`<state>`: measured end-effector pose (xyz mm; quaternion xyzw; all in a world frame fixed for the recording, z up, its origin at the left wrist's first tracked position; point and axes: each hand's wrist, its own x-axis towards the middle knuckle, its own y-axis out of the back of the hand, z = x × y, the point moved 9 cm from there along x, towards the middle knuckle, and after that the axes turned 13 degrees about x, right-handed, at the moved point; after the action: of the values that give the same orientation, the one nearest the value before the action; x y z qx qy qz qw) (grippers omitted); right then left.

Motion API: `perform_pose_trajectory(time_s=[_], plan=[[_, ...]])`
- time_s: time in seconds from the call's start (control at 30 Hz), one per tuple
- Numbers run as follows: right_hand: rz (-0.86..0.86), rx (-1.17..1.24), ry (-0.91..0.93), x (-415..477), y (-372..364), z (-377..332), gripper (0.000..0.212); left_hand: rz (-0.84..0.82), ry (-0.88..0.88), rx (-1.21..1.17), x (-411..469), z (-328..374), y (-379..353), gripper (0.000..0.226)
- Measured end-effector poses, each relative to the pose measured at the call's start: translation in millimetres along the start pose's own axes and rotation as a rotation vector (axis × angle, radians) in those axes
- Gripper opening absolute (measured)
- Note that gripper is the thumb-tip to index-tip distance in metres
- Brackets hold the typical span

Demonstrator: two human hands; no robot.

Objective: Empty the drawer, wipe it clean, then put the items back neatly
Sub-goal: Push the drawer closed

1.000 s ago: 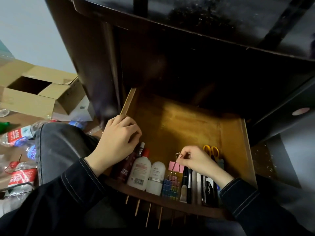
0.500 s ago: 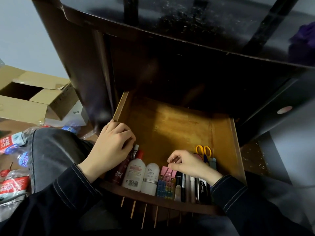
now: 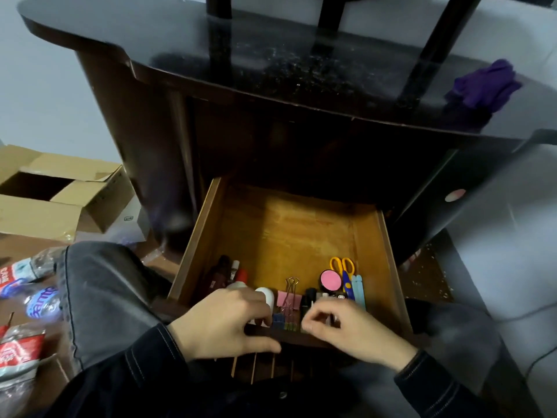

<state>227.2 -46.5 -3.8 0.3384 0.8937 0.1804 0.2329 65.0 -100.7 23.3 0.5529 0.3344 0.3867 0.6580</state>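
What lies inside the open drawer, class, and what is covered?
Along the drawer front: dark bottle, white bottle, pink binder clip, pink-topped case, yellow-handled scissors. The left hand and right hand cover the items' near ends.

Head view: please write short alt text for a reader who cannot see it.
A left hand grips the front edge of an open wooden drawer; the right hand is curled over items lined there: bottles, binder clips, scissors. A purple cloth lies on the desk.

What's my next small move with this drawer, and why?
Probably slide the drawer shut. The bottles, binder clips and scissors already lie in a neat row at its front, and your left hand seems to grip the front edge, right hand beside it.
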Motion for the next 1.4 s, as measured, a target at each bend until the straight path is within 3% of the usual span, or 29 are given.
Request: perform_pose_trajectory(time_s=[0.1,0.2,0.37,0.6,0.87,1.03,1.17,1.27,1.33,1.4], plan=[[-0.017,-0.135,0.059,-20,-1,-2,0.042,0.021,-0.057,0.063,-5,10,0,0.053],[0.021,-0.284,0.171,-29,-3,-8,0.035,0.077,-0.086,0.047,-8,15,7,0.043],[0.121,-0.276,0.260,-33,1,-12,0.034,0.111,-0.116,0.037,-7,19,11,0.043],[0.189,-0.324,0.280,-18,14,-16,0.035,0.139,-0.088,0.019,7,1,12,0.044],[0.308,-0.428,0.229,33,61,-15,0.032,0.345,0.006,0.134,48,-43,32,0.033],[0.542,-0.544,0.260,58,92,-16,0.039,0.569,0.203,0.271,70,-80,38,0.045],[0.995,-0.594,0.227,47,106,-10,0.070,0.847,0.599,0.177,51,-105,35,0.056],[1.295,-0.195,0.079,31,89,23,0.092,0.968,0.950,-0.219,25,-117,6,0.089],[1.333,0.144,0.022,34,72,44,0.102,0.901,1.064,-0.558,30,-118,-23,0.108],[1.313,0.280,0.020,44,65,49,0.105,0.829,1.062,-0.727,46,-115,-36,0.115]])
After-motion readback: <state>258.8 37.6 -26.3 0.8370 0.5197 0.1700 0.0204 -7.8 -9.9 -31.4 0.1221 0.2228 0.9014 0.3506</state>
